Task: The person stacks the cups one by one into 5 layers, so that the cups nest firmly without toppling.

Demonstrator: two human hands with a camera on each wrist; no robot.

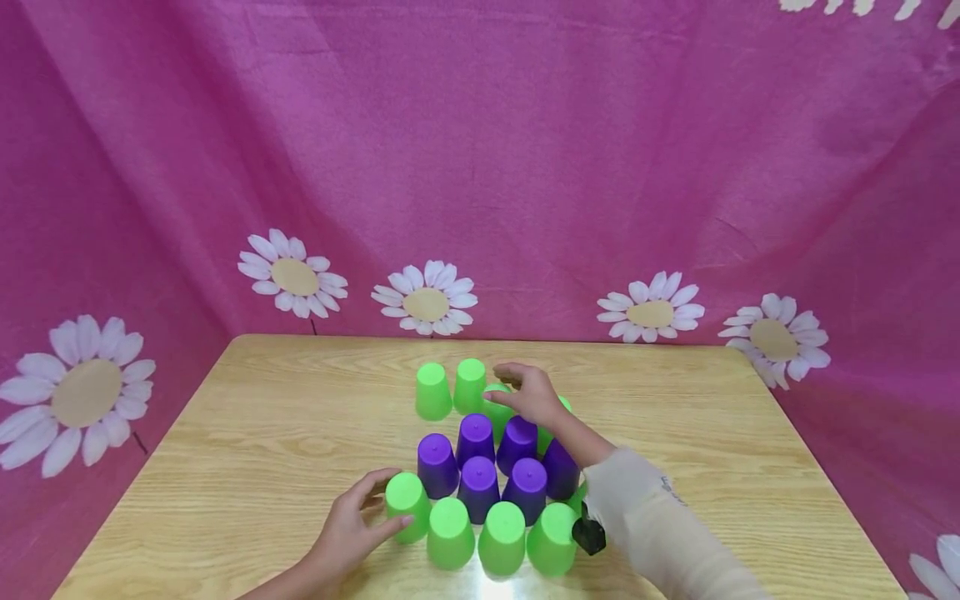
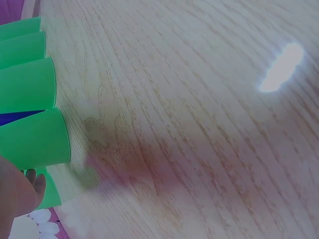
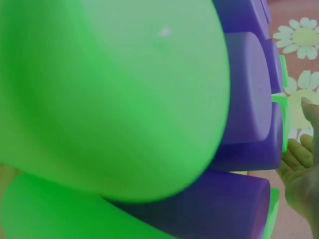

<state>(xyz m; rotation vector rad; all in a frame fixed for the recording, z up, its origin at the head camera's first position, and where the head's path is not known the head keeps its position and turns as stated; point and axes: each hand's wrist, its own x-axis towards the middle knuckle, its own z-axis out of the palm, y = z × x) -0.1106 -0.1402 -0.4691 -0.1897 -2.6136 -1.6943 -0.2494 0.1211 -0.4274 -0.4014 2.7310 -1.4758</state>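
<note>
Left hand [image 1: 352, 521] curled round the front-left green cup [image 1: 407, 507], inverted on the table [image 1: 315, 400]; an inward shove could jam it into the purple cups [image 1: 478, 492] beside it; right hand [image 1: 531, 398], thumb and fingers parted, at a back-row green cup [image 1: 496, 417]; contact cannot be told; forearm [image 1: 585, 442] over the rightmost purple cup [image 1: 561, 475] could topple it if lowered; small sleeve [image 1: 645, 508] print illegible; no brand readable.

I'm holding an upside-down green cup [image 1: 407, 497]; more green cups [image 1: 502, 535] are standing in front of and behind upside-down purple cups [image 1: 478, 486].
</note>
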